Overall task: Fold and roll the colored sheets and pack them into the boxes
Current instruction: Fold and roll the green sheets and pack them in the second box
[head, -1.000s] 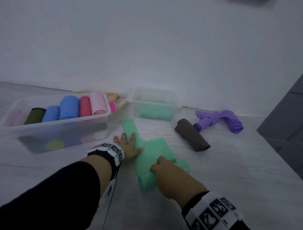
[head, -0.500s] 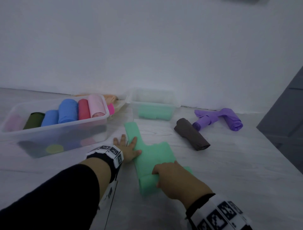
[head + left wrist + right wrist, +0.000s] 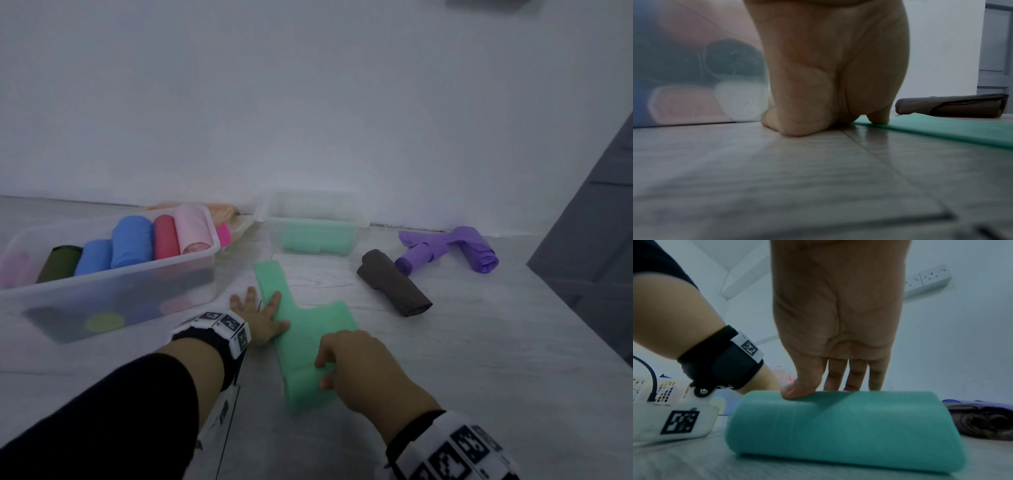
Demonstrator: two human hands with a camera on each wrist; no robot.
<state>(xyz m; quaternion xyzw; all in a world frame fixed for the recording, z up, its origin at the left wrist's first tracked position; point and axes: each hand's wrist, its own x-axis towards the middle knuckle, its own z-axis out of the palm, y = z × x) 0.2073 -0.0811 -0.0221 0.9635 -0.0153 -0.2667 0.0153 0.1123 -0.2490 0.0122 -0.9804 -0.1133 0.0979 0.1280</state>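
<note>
One green sheet (image 3: 301, 329) lies on the pale floor (image 3: 445, 359), its near end already wound into a thick roll while the rest stretches flat toward the boxes. Over that roll the right hand (image 3: 363, 370) curls, thumb and fingers gripping it. Farther along, the left hand (image 3: 260, 317) lies flat with straight, spread fingers, pressing the sheet's left edge. Beyond sit a clear box (image 3: 113, 291) of coloured rolls and a smaller box (image 3: 313, 224).

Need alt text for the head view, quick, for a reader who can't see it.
Right hand rolls the near end of a green sheet on the floor while the left hand presses its edge flat; two boxes sit behind.
</note>
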